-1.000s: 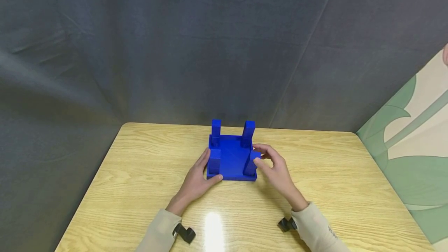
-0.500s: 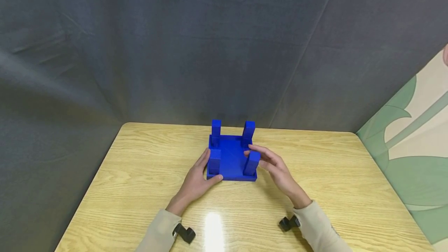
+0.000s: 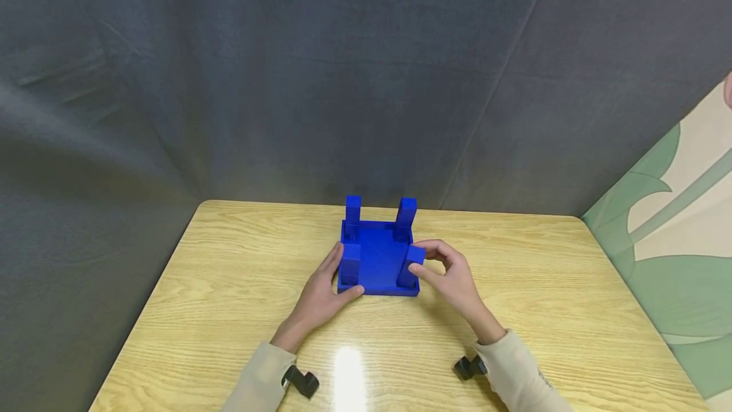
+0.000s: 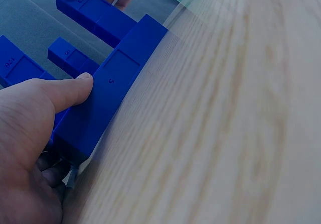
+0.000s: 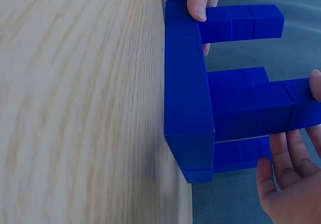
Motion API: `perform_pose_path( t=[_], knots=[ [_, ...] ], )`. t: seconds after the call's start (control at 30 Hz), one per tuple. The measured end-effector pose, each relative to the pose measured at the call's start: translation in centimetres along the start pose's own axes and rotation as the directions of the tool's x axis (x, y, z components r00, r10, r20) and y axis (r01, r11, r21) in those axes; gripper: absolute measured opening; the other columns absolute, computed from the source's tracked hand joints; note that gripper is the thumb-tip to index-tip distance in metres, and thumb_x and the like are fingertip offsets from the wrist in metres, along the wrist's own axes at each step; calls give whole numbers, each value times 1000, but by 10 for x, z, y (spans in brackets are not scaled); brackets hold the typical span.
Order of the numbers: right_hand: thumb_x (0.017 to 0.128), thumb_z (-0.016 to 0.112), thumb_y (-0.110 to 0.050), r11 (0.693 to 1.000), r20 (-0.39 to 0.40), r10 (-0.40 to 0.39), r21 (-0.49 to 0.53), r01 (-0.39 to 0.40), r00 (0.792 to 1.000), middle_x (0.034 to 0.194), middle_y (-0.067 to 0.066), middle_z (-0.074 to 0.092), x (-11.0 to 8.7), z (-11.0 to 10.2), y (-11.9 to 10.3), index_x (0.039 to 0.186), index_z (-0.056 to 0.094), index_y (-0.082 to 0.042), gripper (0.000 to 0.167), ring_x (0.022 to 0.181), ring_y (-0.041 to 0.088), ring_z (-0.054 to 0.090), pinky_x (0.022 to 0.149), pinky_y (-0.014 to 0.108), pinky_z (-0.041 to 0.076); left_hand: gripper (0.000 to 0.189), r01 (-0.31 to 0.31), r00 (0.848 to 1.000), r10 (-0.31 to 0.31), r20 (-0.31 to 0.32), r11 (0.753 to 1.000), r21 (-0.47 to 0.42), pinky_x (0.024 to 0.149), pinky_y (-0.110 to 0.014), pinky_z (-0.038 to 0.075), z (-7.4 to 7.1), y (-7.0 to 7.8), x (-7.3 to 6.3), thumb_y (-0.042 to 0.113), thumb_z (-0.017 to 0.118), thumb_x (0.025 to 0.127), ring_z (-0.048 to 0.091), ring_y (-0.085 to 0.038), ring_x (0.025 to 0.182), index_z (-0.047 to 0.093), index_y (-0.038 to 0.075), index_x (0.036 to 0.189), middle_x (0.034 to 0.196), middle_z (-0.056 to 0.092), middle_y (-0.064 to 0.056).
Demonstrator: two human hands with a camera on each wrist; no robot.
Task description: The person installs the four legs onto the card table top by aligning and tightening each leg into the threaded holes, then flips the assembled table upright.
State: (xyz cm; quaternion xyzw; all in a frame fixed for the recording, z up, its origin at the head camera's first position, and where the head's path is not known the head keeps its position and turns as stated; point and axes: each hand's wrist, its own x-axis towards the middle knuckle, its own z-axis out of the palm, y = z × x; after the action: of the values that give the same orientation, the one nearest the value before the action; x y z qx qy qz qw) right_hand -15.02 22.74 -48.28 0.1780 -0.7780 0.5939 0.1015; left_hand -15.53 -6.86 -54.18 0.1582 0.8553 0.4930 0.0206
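Observation:
A blue square base [image 3: 377, 262] lies on the table with blue rectangular posts standing up at its corners, like a small table turned upside down. My left hand [image 3: 320, 297] grips its near left corner, thumb [image 4: 75, 89] on the front side and fingers along the left side. With thumb and fingertips, my right hand [image 3: 454, 278] pinches the near right post [image 3: 409, 269] close to its top. This post leans slightly to the right in the head view. Raised digits mark the base's front side [image 4: 118, 76] and some posts in the left wrist view.
The near left post [image 3: 351, 266] stands beside my left hand; a far left post [image 3: 353, 212] and a far right post [image 3: 406, 213] rise behind. The wooden table [image 3: 240, 259] ends at a dark grey curtain [image 3: 343, 81]. A patterned green surface [image 3: 686, 259] is at right.
My right hand loosened from the near right post half a second ago, its fingers stretched past it; now thumb and fingers pinch the post again. The left hand and base stay put.

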Motion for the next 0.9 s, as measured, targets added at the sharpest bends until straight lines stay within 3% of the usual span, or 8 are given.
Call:
perform_pose_path(
  t=[0.1,0.23,0.4,0.53,0.67,0.8,0.9],
  knots=[
    [96,81,6,1000,2,0,-18,0,1000,126,18,76,-1,0,0,131,74,2,36,110,8,68,101,27,54,102,2,1000,-2,-1,1000,-3,133,-62,28,0,-1,0,36,85,100,24,-41,168,25,-1,175,184,22,-16],
    [107,66,4,998,56,-31,52,28,998,138,24,69,-1,-2,3,147,63,9,41,125,8,65,107,24,52,102,2,1000,-2,1,1000,-2,132,-62,29,0,0,-1,35,85,100,24,-42,167,25,-1,175,183,22,-17],
    [112,39,5,961,228,-67,275,1,971,159,12,61,1,-6,4,163,43,10,52,148,12,56,120,24,44,103,4,1000,-4,7,1000,5,132,-63,30,0,-1,-1,37,85,100,25,-42,167,24,0,175,184,21,-16],
    [112,39,4,946,317,-75,323,-34,945,166,2,57,1,-8,4,169,40,4,57,154,11,51,124,25,40,103,7,1000,-7,4,1000,5,132,-63,29,0,0,-1,37,85,100,24,-42,167,24,0,175,184,21,-16],
    [115,41,0,944,308,-56,326,-50,950,159,3,64,2,-7,5,166,46,3,51,149,10,56,121,24,44,102,12,1000,-12,1,1000,1,132,-64,28,0,1,-1,36,85,101,24,-42,168,25,0,175,184,21,-16],
    [116,44,-1,956,256,-34,291,-44,966,152,12,67,1,-7,6,158,52,9,43,143,13,62,118,23,47,103,18,1000,-18,4,1000,-2,133,-63,28,-1,2,-1,38,84,101,23,-42,168,24,1,175,184,21,-15],
    [115,49,1,969,208,-24,246,-28,978,149,9,69,0,-6,6,152,54,14,39,139,13,65,115,22,50,103,17,1000,-17,4,1000,-7,132,-63,28,-1,2,-1,38,85,100,24,-41,168,24,1,175,184,21,-15]
  ],
)
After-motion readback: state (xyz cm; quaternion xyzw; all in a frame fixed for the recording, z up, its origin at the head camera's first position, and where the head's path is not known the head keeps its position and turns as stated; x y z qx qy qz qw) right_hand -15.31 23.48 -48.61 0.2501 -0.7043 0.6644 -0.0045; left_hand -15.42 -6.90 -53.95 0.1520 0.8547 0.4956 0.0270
